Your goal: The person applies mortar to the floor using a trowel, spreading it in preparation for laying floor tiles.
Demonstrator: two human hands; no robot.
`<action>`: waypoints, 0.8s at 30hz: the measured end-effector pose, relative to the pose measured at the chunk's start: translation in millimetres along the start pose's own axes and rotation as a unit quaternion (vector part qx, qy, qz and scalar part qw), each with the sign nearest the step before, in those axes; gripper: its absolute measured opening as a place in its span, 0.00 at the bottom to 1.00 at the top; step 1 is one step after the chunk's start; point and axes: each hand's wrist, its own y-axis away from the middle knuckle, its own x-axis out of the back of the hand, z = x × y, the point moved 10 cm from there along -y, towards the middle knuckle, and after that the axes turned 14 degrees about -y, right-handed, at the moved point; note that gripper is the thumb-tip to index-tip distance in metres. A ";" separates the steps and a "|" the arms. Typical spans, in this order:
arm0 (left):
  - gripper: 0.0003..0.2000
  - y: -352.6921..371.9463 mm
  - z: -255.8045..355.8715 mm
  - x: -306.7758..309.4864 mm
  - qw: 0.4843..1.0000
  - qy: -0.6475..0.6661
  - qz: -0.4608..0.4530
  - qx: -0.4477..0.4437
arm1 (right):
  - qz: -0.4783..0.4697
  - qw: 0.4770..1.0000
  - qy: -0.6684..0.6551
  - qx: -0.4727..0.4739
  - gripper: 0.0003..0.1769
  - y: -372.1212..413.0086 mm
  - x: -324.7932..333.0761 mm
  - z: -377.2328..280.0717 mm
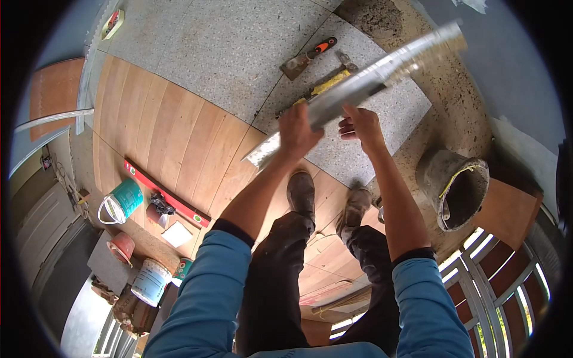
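A long silvery metal straightedge (343, 101) slants across the view, its far end smeared by motion. My left hand (298, 134) is closed around it near its lower left end. Just below the bar's middle, my right hand (362, 127) has its fingers loosely curled and apart from the thumb, with nothing visible between them. Partly behind the bar, a hammer (330, 82) with a yellow handle lies on the grey speckled tile (397, 113). A scraper (296, 65) with a black and orange handle rests above it.
Wood-look flooring (173, 131) adjoins the grey tiles. A mortar-stained bucket (453, 188) stands at right by rough bare ground. At left lie a red spirit level (167, 194), a green pail (124, 201) and a white bucket (151, 282). My boots (301, 194) are on the floor below the bar.
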 end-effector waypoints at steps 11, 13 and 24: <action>0.41 -3.3 -206.1 72.1 0.967 -0.053 0.119 0.219 | -0.114 0.426 0.784 0.437 0.14 -91.1 -127.9 -16.9; 0.42 0.1 -223.0 66.3 0.963 -0.055 0.106 0.244 | -0.117 0.393 0.771 0.487 0.14 -102.9 -128.3 -0.6; 0.40 21.5 -283.8 46.3 0.946 -0.021 0.169 0.275 | -0.279 0.246 0.750 0.547 0.16 -88.4 -140.1 19.4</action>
